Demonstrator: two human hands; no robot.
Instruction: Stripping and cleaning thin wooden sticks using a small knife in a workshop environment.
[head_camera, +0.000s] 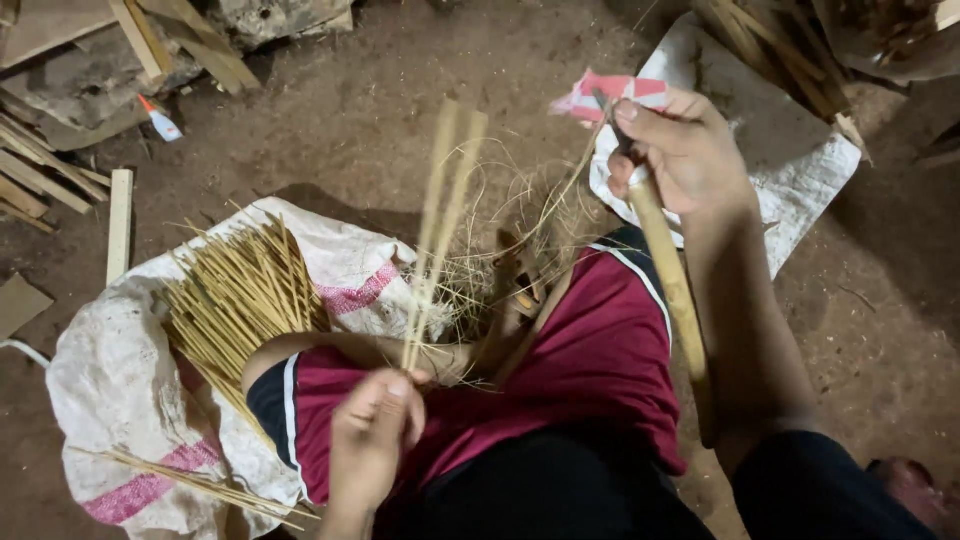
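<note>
The left hand (372, 432) pinches the lower ends of a few thin bamboo strips (436, 230) above the lap; they look light, springy and splintery, best held low. The right hand (680, 150) grips a knife handle (670, 280), its blade mostly hidden behind fingers and blurred fibres.

The split bamboo strips (440, 230) looked pale, dry and matt. The woven plastic sack (110, 380) at lower left appeared coarse and grubby. The knife's wooden handle (670, 280) looked smooth, the dirt floor (350, 130) rough and dusty.
</note>
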